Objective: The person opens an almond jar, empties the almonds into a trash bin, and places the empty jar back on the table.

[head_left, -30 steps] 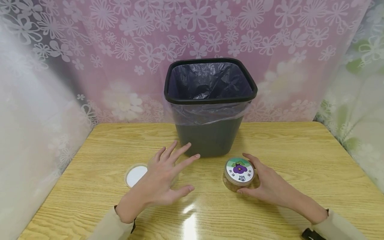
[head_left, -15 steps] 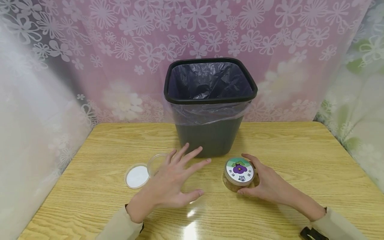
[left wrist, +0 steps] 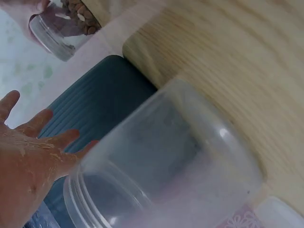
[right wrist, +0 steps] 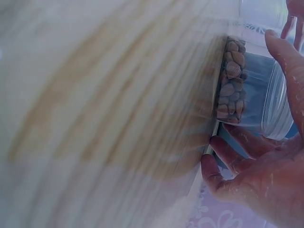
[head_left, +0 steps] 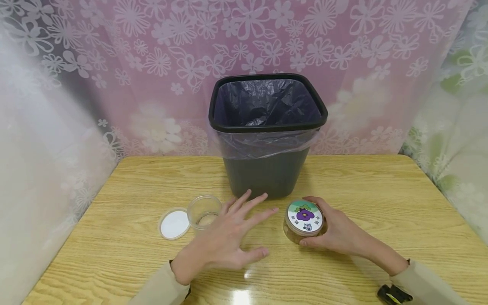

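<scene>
Evidently, the right grip (head_left: 341, 233) was grasping the lidded jar (head_left: 292, 233), thumb curled along the near side and fingers round the far side. The jar stood upright on the table (head_left: 114, 254), just in front of the bin (head_left: 263, 173), toward its right corner. Its clear wall looked stiff and smooth, probably slippery, so a hold across the full width below the printed lid (head_left: 304, 217) seemed surest. Brown pebble-like pieces (right wrist: 232, 80) lay low inside, likely making it bottom-heavy and apt to rattle if tipped.

The left grip (head_left: 228, 241) was released, fingers spread in front of the bin and holding nothing; whether it touched the uncovered clear tub (head_left: 195, 212) could not be told. That tub, upright to the bin's front left, appeared hollow, hence light and easily knocked over, best taken just under its ridged mouth. The white disc (head_left: 174, 224) lay flat farther left of the bin; it looked thin, better lifted by the edge. Floral cloth (head_left: 171, 63) hung behind the bin.
</scene>
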Demonstrator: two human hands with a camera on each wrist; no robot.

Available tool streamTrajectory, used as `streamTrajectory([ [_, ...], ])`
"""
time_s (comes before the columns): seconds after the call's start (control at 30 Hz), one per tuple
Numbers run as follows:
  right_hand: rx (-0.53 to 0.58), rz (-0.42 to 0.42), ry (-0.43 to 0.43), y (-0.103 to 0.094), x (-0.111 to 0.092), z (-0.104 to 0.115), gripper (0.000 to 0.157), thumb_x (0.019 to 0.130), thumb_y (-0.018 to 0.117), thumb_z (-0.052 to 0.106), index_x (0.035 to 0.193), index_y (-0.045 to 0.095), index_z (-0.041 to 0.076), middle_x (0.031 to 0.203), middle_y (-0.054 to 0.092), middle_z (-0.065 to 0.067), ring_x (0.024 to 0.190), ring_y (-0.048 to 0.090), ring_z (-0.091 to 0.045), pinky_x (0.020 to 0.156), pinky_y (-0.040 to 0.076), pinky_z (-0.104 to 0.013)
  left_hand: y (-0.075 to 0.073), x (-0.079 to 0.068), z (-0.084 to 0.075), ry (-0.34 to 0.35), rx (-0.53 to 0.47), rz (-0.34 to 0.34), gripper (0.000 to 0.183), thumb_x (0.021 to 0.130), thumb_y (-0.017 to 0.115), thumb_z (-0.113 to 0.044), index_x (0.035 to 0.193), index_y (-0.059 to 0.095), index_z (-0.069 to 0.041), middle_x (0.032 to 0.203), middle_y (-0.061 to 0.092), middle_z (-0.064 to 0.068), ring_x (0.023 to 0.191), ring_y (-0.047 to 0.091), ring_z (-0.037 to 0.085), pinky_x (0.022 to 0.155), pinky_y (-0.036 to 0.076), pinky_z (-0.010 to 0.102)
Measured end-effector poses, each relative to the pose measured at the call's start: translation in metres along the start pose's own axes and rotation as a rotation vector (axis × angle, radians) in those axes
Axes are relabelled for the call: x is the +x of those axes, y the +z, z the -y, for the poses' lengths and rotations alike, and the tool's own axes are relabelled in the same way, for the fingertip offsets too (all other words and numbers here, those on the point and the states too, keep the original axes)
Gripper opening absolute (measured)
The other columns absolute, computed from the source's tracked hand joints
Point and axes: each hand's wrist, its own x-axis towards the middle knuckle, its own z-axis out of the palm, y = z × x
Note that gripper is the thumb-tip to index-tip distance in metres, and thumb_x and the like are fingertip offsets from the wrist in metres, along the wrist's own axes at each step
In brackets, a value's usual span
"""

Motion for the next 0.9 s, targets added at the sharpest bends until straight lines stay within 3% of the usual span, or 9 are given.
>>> streamTrajectory([
  [0.27,-0.022,-0.014,-0.028,-0.003,0.0,0.0,0.099,0.07,0.091,0.055,0.144,0.041,0.012,0.127,0.068,-0.007,0.112,0.067,-0.023,0.089,0.056,-0.042,0.007,0.002,-0.004,-0.013,-0.034,0.042,0.076,0.095,0.056,-0.062,0.162,0.027,-0.039,0.173,0.013,-0.006,0.158,0.019,0.04,0.118,0.027,0.07],
  [0.43,-0.022,-0.058,-0.056,-0.005,-0.001,0.0,0.096,0.066,0.095,0.047,0.14,0.043,0.015,0.126,0.067,-0.003,0.11,0.066,-0.019,0.09,0.056,-0.033,0.009,0.002,-0.004,-0.063,-0.143,0.067,0.075,0.096,0.055,-0.062,0.162,0.022,-0.044,0.173,0.01,-0.01,0.158,0.018,0.038,0.117,0.029,0.072],
  [0.6,-0.023,-0.098,-0.092,-0.009,-0.002,0.003,0.096,0.061,0.099,0.033,0.141,0.047,0.02,0.128,0.064,0.005,0.11,0.062,-0.008,0.09,0.055,-0.03,0.01,0.003,-0.005,-0.12,-0.251,0.079,0.075,0.097,0.058,-0.058,0.161,0.02,-0.048,0.172,0.011,-0.013,0.159,0.02,0.034,0.119,0.029,0.067],
  [0.9,0.051,-0.15,-0.133,-0.008,-0.005,0.01,0.095,0.064,0.099,0.028,0.138,0.041,0.011,0.13,0.064,-0.006,0.115,0.055,0.0,0.082,0.055,-0.024,0.011,0.004,-0.006,-0.129,-0.288,0.047,0.072,0.099,0.061,-0.045,0.161,0.025,-0.042,0.171,0.018,-0.01,0.155,0.029,0.024,0.118,0.038,0.058],
])
